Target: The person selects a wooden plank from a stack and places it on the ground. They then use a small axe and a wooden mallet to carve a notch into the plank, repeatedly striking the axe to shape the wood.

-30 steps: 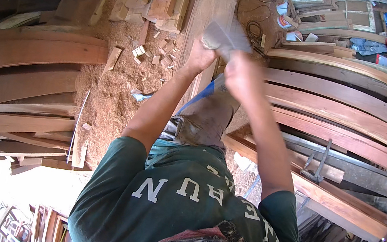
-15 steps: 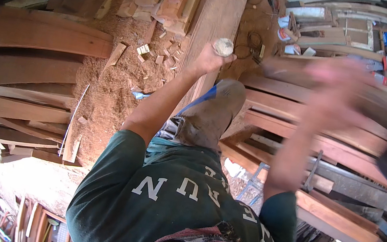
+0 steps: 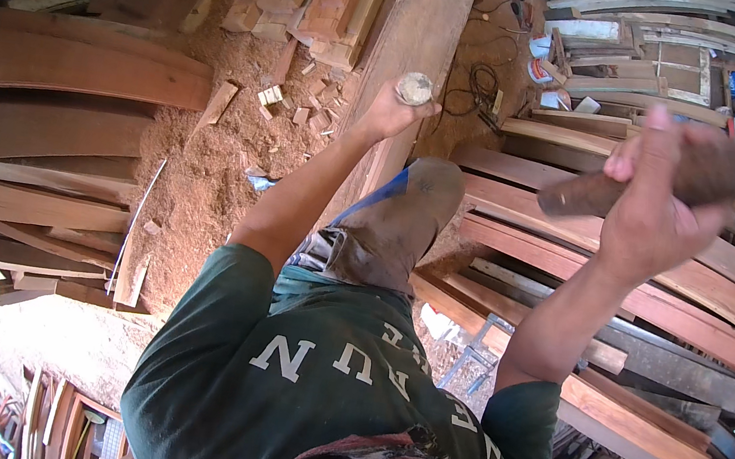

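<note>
The left hand (image 3: 393,119) is closed around an upright stick-like handle (image 3: 415,89), whose pale, round, worn end pokes out above the fingers. The rest of it is hidden below the grip, so whether it touches anything there cannot be told. The hand is seen over the long board (image 3: 433,11), which runs from the far side toward the knee.

Well apart, to the right, the right hand (image 3: 659,216) is raised and clamped on the thick brown wooden shaft of a heavy tool (image 3: 593,193). The shaft's free end points left; the tool's dark, broad head lies at the far right edge, blurred and partly lost in shadow.

Just on the near side of the long board is a bent leg in brown trousers (image 3: 401,225) with a blue patch. A green shirt (image 3: 312,411) fills the near middle.

Sawdust (image 3: 205,172) covers the ground to the left of the board, with small wood offcuts (image 3: 316,108) scattered just beside it and a blue scrap (image 3: 260,182) nearer. Thick beams (image 3: 330,1) lie side by side at the far left of the board, and curved planks (image 3: 78,68) line the left side. On the right, reddish planks (image 3: 535,255) lie in rows beneath the right arm, with a coiled dark cable (image 3: 481,85) on the ground farther off, between board and planks.
</note>
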The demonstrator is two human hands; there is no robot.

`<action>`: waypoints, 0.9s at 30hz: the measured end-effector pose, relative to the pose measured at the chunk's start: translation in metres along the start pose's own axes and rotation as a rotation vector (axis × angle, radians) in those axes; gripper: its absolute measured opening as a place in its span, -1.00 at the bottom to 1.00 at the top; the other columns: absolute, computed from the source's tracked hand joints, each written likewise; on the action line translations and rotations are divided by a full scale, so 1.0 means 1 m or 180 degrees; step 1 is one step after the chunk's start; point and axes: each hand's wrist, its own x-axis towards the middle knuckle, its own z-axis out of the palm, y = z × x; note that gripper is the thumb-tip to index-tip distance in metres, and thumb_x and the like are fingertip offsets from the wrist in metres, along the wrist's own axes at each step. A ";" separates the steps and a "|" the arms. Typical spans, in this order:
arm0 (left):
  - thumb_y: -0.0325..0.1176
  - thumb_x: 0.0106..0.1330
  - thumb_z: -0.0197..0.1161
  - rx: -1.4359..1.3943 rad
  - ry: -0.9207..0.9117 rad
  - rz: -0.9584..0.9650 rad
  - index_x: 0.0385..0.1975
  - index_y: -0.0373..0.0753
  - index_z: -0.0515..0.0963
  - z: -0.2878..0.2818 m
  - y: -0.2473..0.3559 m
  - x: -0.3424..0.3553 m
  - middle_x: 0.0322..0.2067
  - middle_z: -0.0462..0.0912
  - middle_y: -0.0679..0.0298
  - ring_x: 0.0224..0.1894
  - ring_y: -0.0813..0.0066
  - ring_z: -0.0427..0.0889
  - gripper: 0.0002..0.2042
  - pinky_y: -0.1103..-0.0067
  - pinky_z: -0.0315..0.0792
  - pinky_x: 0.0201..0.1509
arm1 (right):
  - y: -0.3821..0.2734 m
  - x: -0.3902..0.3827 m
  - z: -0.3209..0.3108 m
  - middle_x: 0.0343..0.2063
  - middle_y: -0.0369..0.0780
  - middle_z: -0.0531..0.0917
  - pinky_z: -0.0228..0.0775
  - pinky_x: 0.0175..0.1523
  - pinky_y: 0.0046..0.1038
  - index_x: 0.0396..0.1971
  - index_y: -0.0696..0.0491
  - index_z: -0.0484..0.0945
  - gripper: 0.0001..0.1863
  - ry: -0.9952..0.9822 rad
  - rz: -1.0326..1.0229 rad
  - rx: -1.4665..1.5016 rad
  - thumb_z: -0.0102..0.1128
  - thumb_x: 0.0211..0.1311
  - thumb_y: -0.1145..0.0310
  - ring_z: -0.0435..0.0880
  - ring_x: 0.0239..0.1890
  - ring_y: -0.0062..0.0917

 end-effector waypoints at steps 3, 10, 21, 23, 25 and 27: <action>-0.37 0.23 0.50 0.0232 -0.0252 0.0086 -0.20 -0.29 0.66 0.004 -0.008 0.004 -0.25 0.76 0.28 -0.18 0.47 0.68 -0.78 0.45 0.54 -0.04 | 0.070 -0.069 0.034 -0.55 -0.17 0.66 0.51 -0.31 -0.34 -0.23 0.14 0.58 -0.81 -0.0171 0.0166 -0.1210 0.28 0.40 0.31 0.64 -0.50 -0.35; -0.40 0.21 0.45 0.0812 0.0450 0.0489 -0.04 -0.22 0.63 -0.014 -0.090 -0.016 -0.20 0.77 0.23 -0.10 0.29 0.73 -0.68 0.42 0.57 0.05 | 0.181 -0.158 0.024 -0.30 0.17 0.70 0.51 -0.09 0.01 -0.06 0.15 0.51 -0.69 -0.2465 0.1633 -0.2261 0.28 0.24 0.39 0.70 -0.17 0.14; -0.55 0.18 0.39 0.0082 0.0705 0.0762 -0.27 -0.24 0.59 0.004 0.015 -0.035 -0.31 0.70 0.22 -0.22 0.43 0.70 -0.83 0.47 0.56 -0.11 | 0.153 -0.150 -0.029 -0.56 -0.36 0.45 0.29 -0.60 -0.54 0.13 0.15 0.45 -0.57 -0.1604 0.3240 -0.1007 0.29 0.28 0.49 0.43 -0.67 -0.70; -0.55 0.09 0.44 0.1007 0.0277 0.1251 -0.26 -0.22 0.57 0.025 0.022 -0.049 -0.31 0.66 0.17 -0.20 0.24 0.70 -0.76 0.39 0.55 -0.07 | 0.155 -0.156 -0.033 -0.56 -0.36 0.45 0.30 -0.60 -0.52 0.13 0.15 0.45 -0.57 -0.1629 0.3289 -0.1057 0.30 0.29 0.48 0.44 -0.67 -0.68; -0.51 0.07 0.46 0.1089 0.0071 0.1606 -0.31 -0.23 0.56 0.043 0.022 -0.053 -0.32 0.64 0.12 -0.18 0.08 0.68 -0.77 0.32 0.54 -0.06 | 0.159 -0.161 -0.037 -0.56 -0.35 0.45 0.30 -0.60 -0.52 0.13 0.15 0.44 -0.57 -0.1655 0.3352 -0.1118 0.30 0.29 0.48 0.44 -0.67 -0.67; -0.50 0.09 0.45 0.0690 0.0102 0.1340 -0.33 -0.24 0.56 0.042 0.018 -0.050 -0.34 0.64 0.12 -0.18 0.08 0.69 -0.80 0.30 0.54 -0.07 | 0.163 -0.164 -0.042 -0.56 -0.35 0.45 0.30 -0.60 -0.53 0.13 0.15 0.44 -0.57 -0.1654 0.3444 -0.1213 0.31 0.30 0.47 0.44 -0.68 -0.67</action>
